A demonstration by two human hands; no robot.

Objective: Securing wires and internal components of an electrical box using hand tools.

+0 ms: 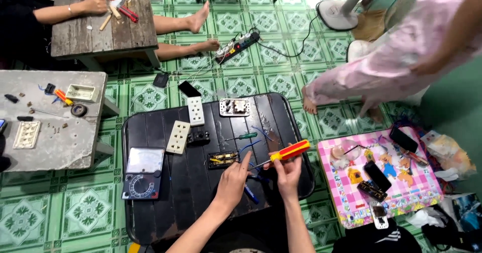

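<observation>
My right hand grips a screwdriver with a red and yellow handle, its shaft pointing left and down toward my left hand. My left hand pinches something small at its fingertips, beside a blue wire and a small black socket insert with brass contacts. Both hands hover over a low black slatted table. On it lie two white socket faceplates, a black module, a green-handled screwdriver, a grey socket frame and an analogue multimeter.
A grey concrete slab at left carries parts and tools. Another person works at a wooden table at top left, legs stretched out. A person in pink stands at right by a pink mat. A power strip lies on the green tiles.
</observation>
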